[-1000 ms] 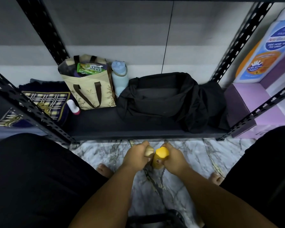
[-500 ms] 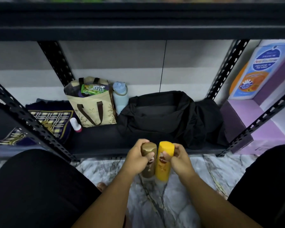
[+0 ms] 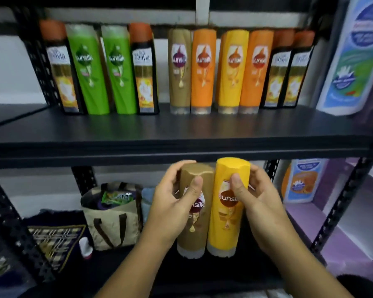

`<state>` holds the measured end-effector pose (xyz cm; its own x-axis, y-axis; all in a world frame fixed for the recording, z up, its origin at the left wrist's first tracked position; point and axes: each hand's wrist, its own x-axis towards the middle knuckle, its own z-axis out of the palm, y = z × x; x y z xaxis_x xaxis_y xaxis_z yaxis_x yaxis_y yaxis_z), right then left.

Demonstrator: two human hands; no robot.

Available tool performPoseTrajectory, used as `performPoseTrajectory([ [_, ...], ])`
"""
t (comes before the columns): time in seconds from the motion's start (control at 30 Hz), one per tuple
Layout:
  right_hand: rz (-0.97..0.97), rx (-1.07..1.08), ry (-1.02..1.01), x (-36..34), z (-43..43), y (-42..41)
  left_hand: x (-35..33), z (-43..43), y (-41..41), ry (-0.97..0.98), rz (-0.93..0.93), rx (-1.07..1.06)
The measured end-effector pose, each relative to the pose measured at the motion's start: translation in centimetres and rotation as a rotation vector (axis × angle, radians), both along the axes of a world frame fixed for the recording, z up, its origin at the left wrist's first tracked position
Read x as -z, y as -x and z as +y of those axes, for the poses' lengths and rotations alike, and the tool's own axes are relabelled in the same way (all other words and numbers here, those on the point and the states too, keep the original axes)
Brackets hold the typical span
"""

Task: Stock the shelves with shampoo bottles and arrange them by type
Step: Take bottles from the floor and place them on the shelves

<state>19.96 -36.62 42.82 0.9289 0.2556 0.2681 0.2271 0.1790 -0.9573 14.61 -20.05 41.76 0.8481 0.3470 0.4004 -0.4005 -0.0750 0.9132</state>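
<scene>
Two bare hands fill the lower centre of the frame, each wrapped around one upright plastic shampoo bottle, the two bottles pressed side by side. The left hand (image 3: 172,203) grips a golden-brown bottle (image 3: 193,224); the right hand (image 3: 254,198) grips a bright yellow bottle (image 3: 225,211). Both sit just below the front edge of a dark metal shelf (image 3: 181,130) crossing the middle of the frame.

On that shelf, in the upper half, stands a row of bottles (image 3: 177,69): black with orange caps, green, brown, orange and yellow, somewhat mixed.

To place these well, each would best go in front of its match, brown before the shelved brown bottle (image 3: 179,72) and yellow before the shelved yellow one (image 3: 233,72), labels forward, set down without nudging neighbours.

At lower left, on the shelf below, a beige fabric tote bag (image 3: 114,226) holds a green packet (image 3: 116,197); anything else inside it is hidden.
</scene>
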Motion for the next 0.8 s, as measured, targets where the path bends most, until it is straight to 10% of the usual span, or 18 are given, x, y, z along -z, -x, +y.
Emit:
performPoseTrajectory([
  [0.43,-0.172,-0.037,-0.231,-21.8,-1.1,-4.3,-23.3,-2.6,-5.7,0.041,-0.259,0.082],
  [0.8,-0.249,0.102,-0.077,-21.9,-1.2,-9.9,-23.1,-3.3,-11.9,-0.106,-0.200,-0.109],
])
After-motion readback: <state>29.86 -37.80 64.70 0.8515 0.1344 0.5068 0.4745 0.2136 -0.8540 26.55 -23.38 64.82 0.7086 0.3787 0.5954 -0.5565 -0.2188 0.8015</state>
